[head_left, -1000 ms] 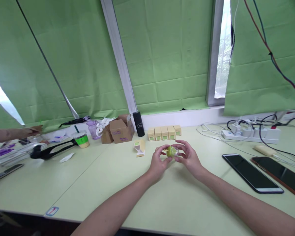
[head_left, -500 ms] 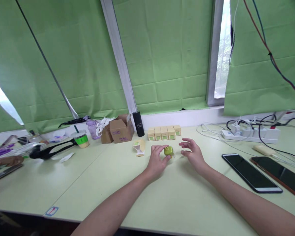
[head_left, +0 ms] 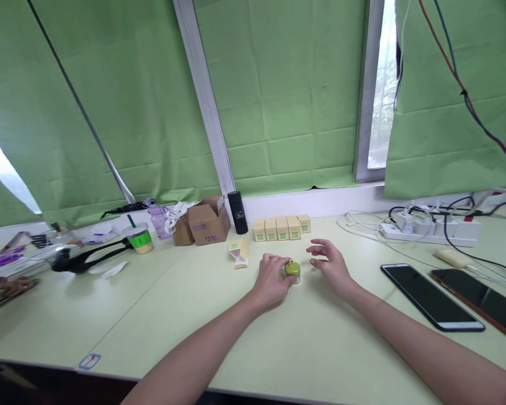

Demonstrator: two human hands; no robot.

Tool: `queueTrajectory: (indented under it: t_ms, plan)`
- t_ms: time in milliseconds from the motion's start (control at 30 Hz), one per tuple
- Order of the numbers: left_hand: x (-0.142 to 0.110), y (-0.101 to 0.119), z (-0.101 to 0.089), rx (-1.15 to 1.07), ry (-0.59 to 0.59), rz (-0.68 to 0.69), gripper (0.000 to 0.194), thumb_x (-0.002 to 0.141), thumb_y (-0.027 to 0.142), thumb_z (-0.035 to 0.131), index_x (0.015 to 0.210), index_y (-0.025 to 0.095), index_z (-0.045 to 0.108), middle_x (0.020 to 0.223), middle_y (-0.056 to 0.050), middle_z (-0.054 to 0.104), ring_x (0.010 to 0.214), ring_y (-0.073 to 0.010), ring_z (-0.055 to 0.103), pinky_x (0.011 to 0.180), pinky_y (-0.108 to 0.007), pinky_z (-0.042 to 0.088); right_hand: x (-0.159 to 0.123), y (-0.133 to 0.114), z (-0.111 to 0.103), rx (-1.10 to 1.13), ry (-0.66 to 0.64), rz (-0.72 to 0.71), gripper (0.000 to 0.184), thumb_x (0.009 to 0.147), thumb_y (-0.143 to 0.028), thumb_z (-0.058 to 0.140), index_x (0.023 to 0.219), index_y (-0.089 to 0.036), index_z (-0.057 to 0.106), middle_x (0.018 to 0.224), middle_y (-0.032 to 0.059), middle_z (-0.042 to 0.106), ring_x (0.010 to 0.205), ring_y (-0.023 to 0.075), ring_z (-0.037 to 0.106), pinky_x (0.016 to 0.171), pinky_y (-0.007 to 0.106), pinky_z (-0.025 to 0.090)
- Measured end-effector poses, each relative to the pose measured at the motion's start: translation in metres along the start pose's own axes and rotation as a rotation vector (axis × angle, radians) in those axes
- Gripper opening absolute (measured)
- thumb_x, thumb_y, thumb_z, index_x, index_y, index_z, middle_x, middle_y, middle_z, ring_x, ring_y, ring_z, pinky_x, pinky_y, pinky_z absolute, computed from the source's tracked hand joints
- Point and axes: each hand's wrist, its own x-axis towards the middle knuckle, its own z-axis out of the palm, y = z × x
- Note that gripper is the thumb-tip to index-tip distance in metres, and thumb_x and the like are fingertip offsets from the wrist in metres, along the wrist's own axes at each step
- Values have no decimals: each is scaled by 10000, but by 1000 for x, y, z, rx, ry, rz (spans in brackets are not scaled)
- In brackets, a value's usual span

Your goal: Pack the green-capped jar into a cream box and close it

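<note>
Left hand (head_left: 272, 278) grasping small jar (head_left: 293, 271): green cap with loop on top, clear glass below. Jar upright, looks set down on the counter (head_left: 244, 343), between the two hands, thumb and fingers at its left side. Right hand (head_left: 331, 264) released, fingers loosely spread, holding nothing, just beside the jar but apart from it.

Beyond left hand, slightly left: opened small carton (head_left: 243, 253), lying on its side, green label patch. Straight beyond the hands: five small tan boxes (head_left: 277, 229) with green labels, standing side by side, rightmost set a bit farther back. Black cylinder bottle (head_left: 238, 212) left of those boxes. Farther left of left hand: brown cardboard box (head_left: 208, 226), purple bottle (head_left: 157, 221), lidded cup (head_left: 140, 239) with green band and straw, black strap-like item (head_left: 88, 257).

Right of right hand: white-edged phone (head_left: 430, 296), darker phone (head_left: 480, 298) next to it, power strip (head_left: 430, 230) with cables behind. Far left of both hands: another person's hand (head_left: 20, 286), touching a flat device, details too small to tell.
</note>
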Motion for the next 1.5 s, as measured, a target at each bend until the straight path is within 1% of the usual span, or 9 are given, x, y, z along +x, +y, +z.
queueTrajectory:
  t_ms: [267,433,567,667,800,1000,1133,1300,1500]
  plan:
    - [0,8,-3,26,-38,-35,487,761,237,808,1233,318,723,1132,-77,749,1124,-353,519,980,-496,430,-1,-2,0,-41,-10,-4,472,628,-282,721,1094,-268,651,1017,82,763,1046,306,638,816,451,520]
    - [12,3,-18,64,75,-60,345,882,205,640,1204,305,709,1106,-61,735,1158,-319,535,1029,-489,426,-2,-6,1,-52,-8,4,462,634,-294,710,1091,-264,649,1006,81,763,1049,301,644,808,434,514]
    - [30,-11,-41,282,219,-92,289,895,210,630,1174,250,692,1112,-102,724,1183,-356,524,1044,-527,413,-3,-9,1,-73,-6,6,432,668,-330,702,1089,-254,644,1003,85,765,1022,292,662,791,417,507]
    - [39,-25,-61,583,276,-184,379,891,231,641,1270,212,641,1232,-145,683,1259,-384,498,1073,-536,396,-3,-10,1,-86,9,-1,425,685,-355,698,1092,-245,643,1002,92,768,1022,296,675,783,409,513]
    - [43,-43,-81,935,200,-376,522,926,304,633,1416,158,529,1363,-203,599,1306,-372,525,1118,-486,387,-4,-10,1,-112,9,-1,427,698,-365,686,1103,-236,641,1019,102,772,1034,300,683,781,404,522]
    - [42,-59,-86,994,44,-551,548,978,452,567,1430,160,466,1448,-240,526,1051,-330,706,1018,-473,482,-4,-11,1,-136,5,-19,412,720,-369,666,1109,-238,634,1018,104,773,1018,293,690,776,407,530]
    - [41,-62,-82,1033,48,-516,475,965,388,570,1370,150,497,1420,-231,524,992,-319,727,944,-446,523,-4,-10,1,-147,-9,-21,424,727,-384,653,1123,-234,626,1027,103,767,1020,288,687,784,409,529]
    - [40,-56,-80,1066,70,-428,424,914,264,593,1316,150,520,1390,-236,544,1032,-319,713,976,-457,526,-3,-7,1,-146,-4,-35,430,735,-389,653,1136,-233,630,1034,101,762,987,279,694,794,420,530]
    - [41,-28,-72,1020,159,-174,408,905,210,586,1304,153,524,1380,-208,545,1031,-296,704,935,-427,559,-3,-4,2,-149,1,-75,395,758,-375,651,1129,-242,634,1020,93,763,1010,280,704,803,423,532]
